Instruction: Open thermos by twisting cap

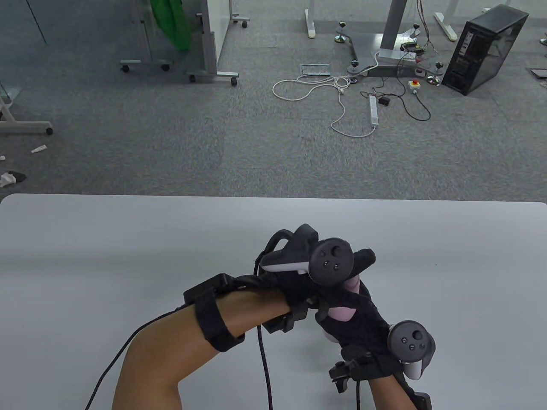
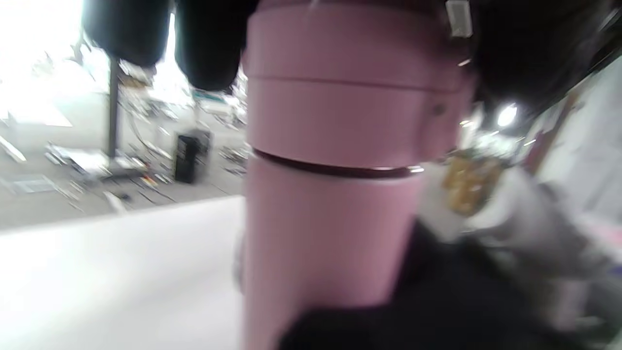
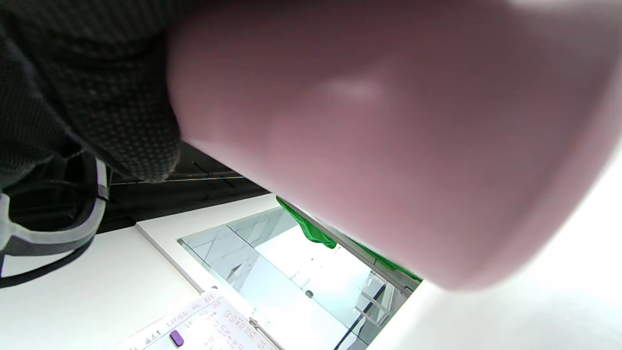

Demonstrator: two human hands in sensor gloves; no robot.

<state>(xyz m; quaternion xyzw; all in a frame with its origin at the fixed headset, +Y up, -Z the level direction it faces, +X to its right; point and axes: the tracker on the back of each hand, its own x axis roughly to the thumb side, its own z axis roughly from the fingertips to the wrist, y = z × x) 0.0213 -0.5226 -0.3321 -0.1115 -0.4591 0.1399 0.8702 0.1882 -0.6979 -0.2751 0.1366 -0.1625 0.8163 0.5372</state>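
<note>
While both hands (image 1: 337,299) grip it, the pink thermos (image 2: 335,194) bears no readable label

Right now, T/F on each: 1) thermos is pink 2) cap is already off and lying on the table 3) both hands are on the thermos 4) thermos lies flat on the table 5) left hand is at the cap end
1) The thermos is pink. True.
2) The cap is off and lying on the table. False: it sits on the body, with only a thin dark seam between them.
3) Both hands hold the thermos. True: the left hand and the right hand both grip it.
4) The thermos lies flat on the table. False: it is held between the hands.
5) The left hand is at the cap end. True: its fingers hang at the cap in the left wrist view.
</note>
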